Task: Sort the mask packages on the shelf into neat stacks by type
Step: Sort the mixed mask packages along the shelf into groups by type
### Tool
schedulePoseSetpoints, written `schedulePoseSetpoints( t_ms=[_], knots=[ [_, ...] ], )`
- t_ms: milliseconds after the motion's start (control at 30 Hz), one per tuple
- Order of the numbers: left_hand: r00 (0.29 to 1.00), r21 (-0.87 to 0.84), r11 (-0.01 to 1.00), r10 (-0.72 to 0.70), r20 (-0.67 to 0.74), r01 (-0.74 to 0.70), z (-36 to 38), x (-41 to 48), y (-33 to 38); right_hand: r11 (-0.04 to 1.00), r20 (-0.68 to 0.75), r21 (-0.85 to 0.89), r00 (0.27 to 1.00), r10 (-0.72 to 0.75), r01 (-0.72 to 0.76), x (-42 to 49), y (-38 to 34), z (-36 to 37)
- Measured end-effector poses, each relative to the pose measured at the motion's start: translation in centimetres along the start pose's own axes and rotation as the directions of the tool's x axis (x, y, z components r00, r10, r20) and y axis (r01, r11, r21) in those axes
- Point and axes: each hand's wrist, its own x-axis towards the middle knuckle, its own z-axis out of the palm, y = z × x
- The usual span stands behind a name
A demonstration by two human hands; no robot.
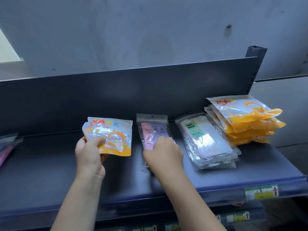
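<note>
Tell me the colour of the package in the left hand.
Orange and yellow package with a clear window, held by the left hand; head view.

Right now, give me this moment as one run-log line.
left hand: holds orange mask pack | right hand: on pink clear pack | orange stack far right | FACE MASK stack beside it

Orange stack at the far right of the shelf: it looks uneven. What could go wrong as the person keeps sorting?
1. The orange stack is skewed, its top pack shifted left; adding the orange mask pack held in the left hand may topple it.
2. The clear FACE MASK pile is fanned and glossy; it may slide.
3. The right hand on the pink pack could nudge that pile.
</note>
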Motion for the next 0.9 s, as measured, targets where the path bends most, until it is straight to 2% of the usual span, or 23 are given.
schedulePoseSetpoints(
  t_ms=[133, 267, 400, 500, 600, 700, 800, 867, 900],
  knots=[
    [1.0, -0.006, 1.0, 0.004, -0.013, -0.004, -0.3, 0.3, -0.1, 0.998, 0.013, -0.056, 1.0, -0.023, 0.023, 0.0, 0.3, -0.5],
    [1.0, -0.007, 1.0, -0.013, -0.029, 0.013, -0.5, 0.6, -0.6, 0.965, 0.08, -0.262, 0.997, 0.012, 0.009, -0.6, -0.4, 1.9],
    [1.0, -0.008, 1.0, -0.013, -0.019, 0.013, -0.7, 0.8, -0.8, 0.973, -0.052, -0.229, 0.998, -0.044, 0.031, -1.3, -1.1, 1.9],
    [1.0, -0.009, 1.0, 0.002, 0.016, -0.002, -0.9, 0.8, -0.6, 0.993, -0.191, -0.082, 0.976, -0.1, 0.086, -1.4, -1.1, 0.0],
    [0.999, -0.027, 1.0, 0.004, 0.047, -0.003, -1.2, 0.7, -0.4, 0.973, -0.392, 0.198, 0.92, -0.03, 0.116, -1.5, -1.1, -3.1],
    [0.998, -0.059, 0.998, 0.007, 0.069, -0.003, -1.4, 0.8, -0.2, 0.806, -0.477, 0.574, 0.86, 0.181, 0.148, -1.5, -0.6, -6.7],
    [0.997, -0.088, 0.996, 0.015, 0.074, -0.008, -1.4, 0.7, -0.2, 0.595, -0.327, 0.8, 0.891, 0.315, 0.083, -0.5, 0.9, -8.0],
    [0.998, -0.104, 0.994, 0.019, 0.064, -0.012, -1.2, 0.5, -0.2, 0.487, -0.155, 0.872, 0.915, 0.373, -0.051, 0.8, 2.0, -6.8],
    [0.998, -0.111, 0.994, 0.019, 0.057, -0.013, -1.1, 0.5, -0.3, 0.473, -0.067, 0.871, 0.921, 0.383, -0.133, 1.2, 2.5, -6.0]
  ],
)
